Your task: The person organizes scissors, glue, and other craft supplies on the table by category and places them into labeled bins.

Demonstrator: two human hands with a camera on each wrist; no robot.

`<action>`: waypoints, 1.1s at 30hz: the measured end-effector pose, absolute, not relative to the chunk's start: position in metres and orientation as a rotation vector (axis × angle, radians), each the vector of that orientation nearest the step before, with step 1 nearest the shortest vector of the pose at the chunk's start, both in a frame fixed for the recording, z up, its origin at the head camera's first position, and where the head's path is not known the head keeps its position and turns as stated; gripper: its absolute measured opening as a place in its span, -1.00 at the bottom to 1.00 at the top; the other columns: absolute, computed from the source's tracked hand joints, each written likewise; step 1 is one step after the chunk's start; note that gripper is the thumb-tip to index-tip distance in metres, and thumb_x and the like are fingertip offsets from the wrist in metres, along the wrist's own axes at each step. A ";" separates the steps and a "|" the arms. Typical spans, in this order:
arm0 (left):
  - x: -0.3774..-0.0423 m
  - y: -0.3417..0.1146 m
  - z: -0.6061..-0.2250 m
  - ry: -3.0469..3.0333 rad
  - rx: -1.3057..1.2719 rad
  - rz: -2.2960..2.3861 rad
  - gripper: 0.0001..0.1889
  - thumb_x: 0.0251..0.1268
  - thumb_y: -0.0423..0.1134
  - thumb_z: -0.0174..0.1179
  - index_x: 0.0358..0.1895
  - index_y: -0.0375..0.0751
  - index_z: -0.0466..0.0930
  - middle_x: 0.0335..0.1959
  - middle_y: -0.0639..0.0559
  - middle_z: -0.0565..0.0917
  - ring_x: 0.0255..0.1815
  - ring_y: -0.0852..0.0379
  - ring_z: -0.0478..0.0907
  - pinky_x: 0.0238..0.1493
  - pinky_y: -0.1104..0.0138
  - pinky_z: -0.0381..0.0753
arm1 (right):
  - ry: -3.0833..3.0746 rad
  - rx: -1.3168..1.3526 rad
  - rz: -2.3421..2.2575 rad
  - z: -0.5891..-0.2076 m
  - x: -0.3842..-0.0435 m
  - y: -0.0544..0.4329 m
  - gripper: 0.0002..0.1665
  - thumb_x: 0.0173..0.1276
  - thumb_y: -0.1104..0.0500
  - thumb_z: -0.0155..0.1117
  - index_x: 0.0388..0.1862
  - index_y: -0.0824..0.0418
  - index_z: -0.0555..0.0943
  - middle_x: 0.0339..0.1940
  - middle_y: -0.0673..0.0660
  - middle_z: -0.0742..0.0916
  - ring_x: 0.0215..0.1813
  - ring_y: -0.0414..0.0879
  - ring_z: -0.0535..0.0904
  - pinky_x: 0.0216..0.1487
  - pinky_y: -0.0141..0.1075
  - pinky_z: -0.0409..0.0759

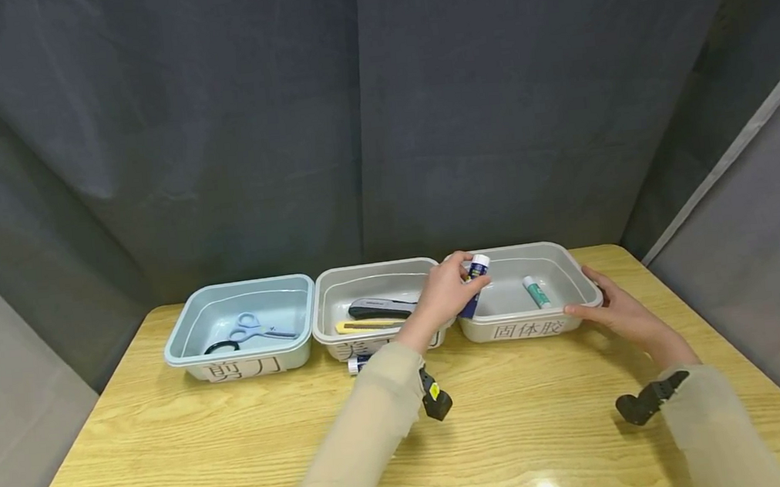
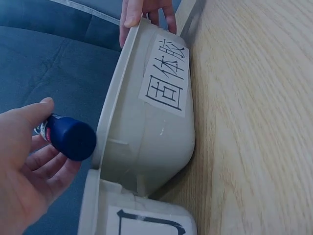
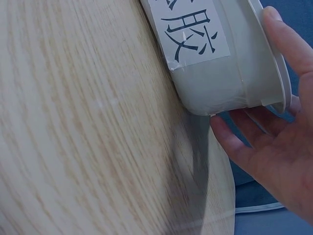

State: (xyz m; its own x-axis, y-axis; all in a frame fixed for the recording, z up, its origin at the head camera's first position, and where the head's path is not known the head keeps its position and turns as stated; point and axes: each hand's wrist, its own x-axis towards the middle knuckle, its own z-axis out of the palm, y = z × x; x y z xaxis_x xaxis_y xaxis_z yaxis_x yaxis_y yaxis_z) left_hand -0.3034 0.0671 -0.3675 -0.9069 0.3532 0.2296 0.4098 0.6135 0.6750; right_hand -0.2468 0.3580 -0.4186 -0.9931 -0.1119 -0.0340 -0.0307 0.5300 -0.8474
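Observation:
My left hand [image 1: 444, 291] holds a dark blue glue stick [image 1: 479, 267] with a white cap, pinched between thumb and fingers. It is over the left end of the right-hand grey bin [image 1: 518, 316], and in the left wrist view the stick's blue base [image 2: 73, 139] faces the camera. At that bin's right end, my right hand [image 1: 622, 316] grips the rim and side, its thumb [image 3: 288, 39] on the rim and the other fingers against the outer wall. Inside the same bin lies a green glue stick [image 1: 537, 292] with a white cap.
A middle grey bin [image 1: 332, 337] contains a grey-black utility knife [image 1: 381, 306] and a yellow one [image 1: 369, 325]. The light blue bin [image 1: 176, 347] on the left has blue scissors [image 1: 258, 331] and a black-rimmed item [image 1: 221, 346]. Another white-capped stick [image 1: 357, 365] lies before the middle bin, partly hidden by my left sleeve.

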 end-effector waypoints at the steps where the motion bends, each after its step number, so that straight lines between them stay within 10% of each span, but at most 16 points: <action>1: -0.303 0.068 -0.367 -2.758 -0.639 -1.193 -0.47 0.12 0.05 0.21 0.14 -0.10 0.42 -0.26 0.04 0.59 -0.38 0.25 0.49 -0.46 0.51 0.46 | 2.672 -0.131 -1.481 -0.419 -0.247 0.358 0.14 0.26 -0.01 0.21 0.44 0.18 -0.40 0.44 0.37 -0.07 0.36 0.31 -0.03 0.24 0.25 0.08; 33: -0.308 0.090 -0.376 -2.785 -0.591 -1.078 -0.47 0.13 0.03 0.22 0.16 0.00 0.36 -0.22 0.05 0.59 -0.27 0.22 0.46 -0.35 0.44 0.47 | 2.709 -0.066 -1.434 -0.418 -0.245 0.356 0.17 0.23 -0.05 0.23 0.45 0.19 -0.37 0.44 0.38 -0.06 0.36 0.35 -0.04 0.24 0.29 0.03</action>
